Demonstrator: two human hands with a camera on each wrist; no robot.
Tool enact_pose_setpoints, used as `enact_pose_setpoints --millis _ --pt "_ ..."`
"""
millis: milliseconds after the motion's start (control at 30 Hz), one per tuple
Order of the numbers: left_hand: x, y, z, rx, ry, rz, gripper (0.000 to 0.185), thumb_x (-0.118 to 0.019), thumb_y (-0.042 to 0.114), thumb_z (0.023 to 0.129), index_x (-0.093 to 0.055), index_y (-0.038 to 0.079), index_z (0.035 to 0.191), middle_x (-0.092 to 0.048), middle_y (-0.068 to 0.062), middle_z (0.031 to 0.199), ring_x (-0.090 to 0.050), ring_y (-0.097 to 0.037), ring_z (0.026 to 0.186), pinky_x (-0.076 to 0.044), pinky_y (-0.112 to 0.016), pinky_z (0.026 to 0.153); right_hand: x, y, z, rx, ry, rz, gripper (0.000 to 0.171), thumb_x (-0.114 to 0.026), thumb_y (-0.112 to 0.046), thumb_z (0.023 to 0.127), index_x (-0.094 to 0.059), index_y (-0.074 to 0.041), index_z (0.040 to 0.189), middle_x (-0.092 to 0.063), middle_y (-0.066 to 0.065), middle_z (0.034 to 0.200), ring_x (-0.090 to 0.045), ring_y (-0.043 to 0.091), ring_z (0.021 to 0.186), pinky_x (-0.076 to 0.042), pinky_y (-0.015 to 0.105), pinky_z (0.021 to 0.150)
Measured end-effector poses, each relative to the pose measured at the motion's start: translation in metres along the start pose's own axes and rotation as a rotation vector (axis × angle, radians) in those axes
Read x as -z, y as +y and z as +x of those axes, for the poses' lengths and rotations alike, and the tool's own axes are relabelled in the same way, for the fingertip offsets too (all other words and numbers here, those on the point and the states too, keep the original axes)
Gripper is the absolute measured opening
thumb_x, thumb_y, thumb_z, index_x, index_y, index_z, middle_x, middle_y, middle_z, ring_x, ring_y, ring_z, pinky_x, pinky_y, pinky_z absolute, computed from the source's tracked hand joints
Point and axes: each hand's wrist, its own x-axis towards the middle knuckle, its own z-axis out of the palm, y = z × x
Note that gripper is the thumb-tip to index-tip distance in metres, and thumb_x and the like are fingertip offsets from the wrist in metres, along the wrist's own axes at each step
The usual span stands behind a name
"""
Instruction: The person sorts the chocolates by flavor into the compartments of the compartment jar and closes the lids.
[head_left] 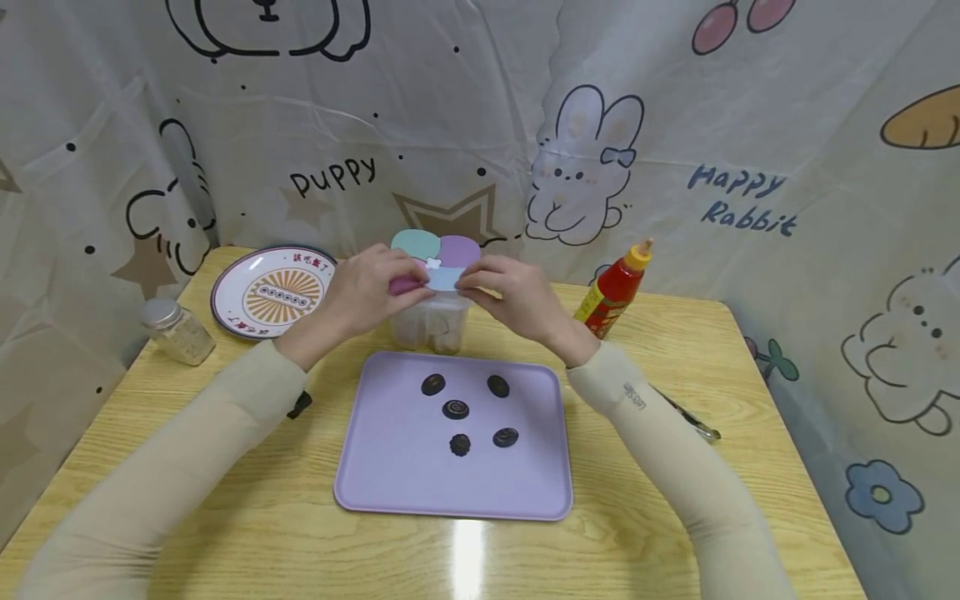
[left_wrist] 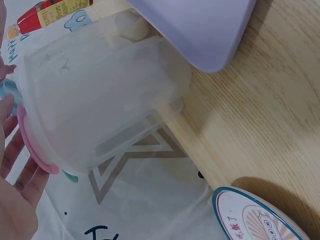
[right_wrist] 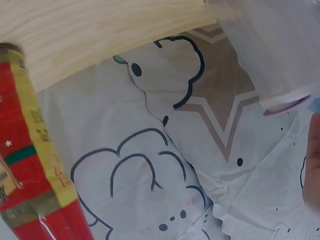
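A translucent plastic container stands behind the tray, with pale contents near its bottom. Its lid has teal, purple, blue and pink petal-shaped flaps. My left hand pinches the lid's front edge by the pink and blue flaps. On the other side, my right hand pinches the blue flap between thumb and fingers. The left wrist view shows left fingers along the pink flap. Several dark, chocolate-like pieces lie on the lilac tray in front of the container.
A patterned plate and a glass jar with a silver cap are at the left. To the right stands a red squeeze bottle, with metal tongs nearer me. A small black object lies by my left sleeve.
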Motion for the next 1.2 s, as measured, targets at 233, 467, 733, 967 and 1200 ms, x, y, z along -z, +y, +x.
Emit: enact_pose_setpoints --millis 233,467,733,967,1200 --pt "-0.002 0.002 0.000 -0.083 -0.015 0.054 0.020 -0.085 0.034 0.089 -0.082 0.017 0.100 -0.081 -0.003 0.109 -0.069 -0.028 0.097 -0.059 -0.045 0.071 -0.006 0.000 -0.011 0.014 -0.004 -0.015 0.011 -0.082 -0.012 0.091 -0.083 -0.007 0.101 -0.078 0.009 0.104 -0.074 0.022 0.092 -0.064 0.033 0.081" --pt "-0.005 0.004 -0.001 -0.105 0.000 0.077 0.019 -0.085 0.034 0.089 -0.081 0.017 0.097 -0.080 -0.002 0.108 -0.066 -0.027 0.096 -0.057 -0.041 0.065 -0.007 -0.001 -0.015 -0.023 -0.015 0.001 0.012 -0.083 -0.013 0.090 -0.083 -0.008 0.101 -0.078 0.008 0.105 -0.074 0.022 0.095 -0.063 0.034 0.085" --pt "-0.007 0.003 -0.003 -0.113 0.024 0.068 0.017 -0.085 0.033 0.089 -0.081 0.017 0.094 -0.080 -0.001 0.106 -0.066 -0.026 0.094 -0.055 -0.039 0.062 -0.009 -0.003 -0.013 -0.066 -0.020 0.031 0.010 -0.083 -0.013 0.091 -0.083 -0.008 0.099 -0.078 0.007 0.105 -0.073 0.022 0.095 -0.063 0.034 0.087" --pt "-0.007 0.003 -0.004 -0.099 0.018 0.067 0.018 -0.085 0.034 0.089 -0.081 0.017 0.094 -0.080 -0.002 0.107 -0.066 -0.027 0.094 -0.055 -0.039 0.062 -0.010 -0.004 -0.012 -0.074 -0.031 0.017 0.008 -0.083 -0.017 0.092 -0.079 -0.010 0.091 -0.076 0.005 0.104 -0.071 0.020 0.092 -0.061 0.032 0.081" --pt "-0.007 0.005 -0.004 -0.098 -0.002 0.090 0.018 -0.085 0.033 0.089 -0.080 0.016 0.092 -0.079 0.000 0.105 -0.065 -0.026 0.094 -0.056 -0.039 0.061 -0.011 -0.005 -0.012 -0.072 -0.051 -0.036 0.009 -0.084 -0.019 0.091 -0.079 -0.012 0.091 -0.075 0.004 0.102 -0.070 0.019 0.093 -0.061 0.031 0.079"
